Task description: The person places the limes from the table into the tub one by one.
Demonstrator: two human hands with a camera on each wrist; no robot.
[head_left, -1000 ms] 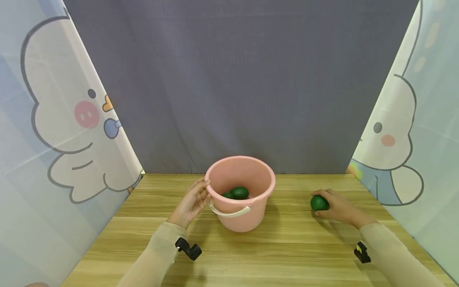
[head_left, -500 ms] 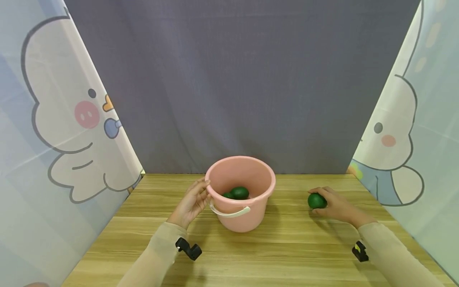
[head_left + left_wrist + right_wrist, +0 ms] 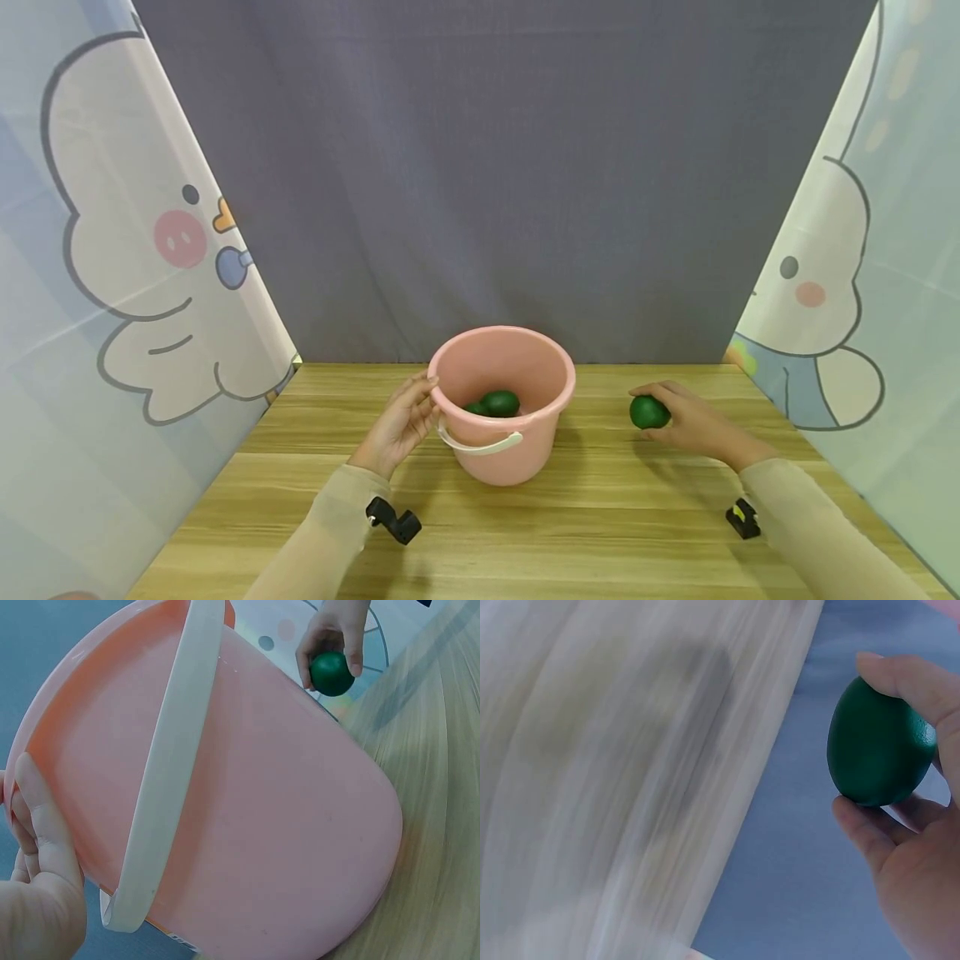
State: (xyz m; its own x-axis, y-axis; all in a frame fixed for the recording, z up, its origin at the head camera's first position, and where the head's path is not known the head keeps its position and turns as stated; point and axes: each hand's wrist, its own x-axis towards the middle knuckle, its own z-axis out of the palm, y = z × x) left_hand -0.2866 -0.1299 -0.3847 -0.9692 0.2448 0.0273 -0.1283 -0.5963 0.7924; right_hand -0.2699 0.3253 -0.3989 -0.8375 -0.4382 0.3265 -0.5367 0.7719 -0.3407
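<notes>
A pink bucket (image 3: 504,458) stands upright on the table, its white handle (image 3: 480,447) hanging down in front. My left hand (image 3: 399,427) holds the left side of its rim; in the left wrist view the thumb (image 3: 46,817) lies against the outside just under the rim. To the right of the bucket, my right hand (image 3: 693,423) grips a smooth, dark green egg-shaped object (image 3: 877,746) between thumb and fingers, raised above the tabletop. Inside the bucket lie two similar green egg-shaped objects (image 3: 500,404), one partly hidden by the other and the front rim.
The wood-grain table (image 3: 600,533) reaches back to a dark grey curtain (image 3: 510,167). Pale cartoon-printed cloths hang on the left (image 3: 150,250) and right (image 3: 825,275). Each sleeve carries a black wrist mount, such as the left mount (image 3: 393,521).
My right hand has moved left and slightly up with the green egg-shaped object, lifting it off the table. The left hand and bucket have stayed in place.
</notes>
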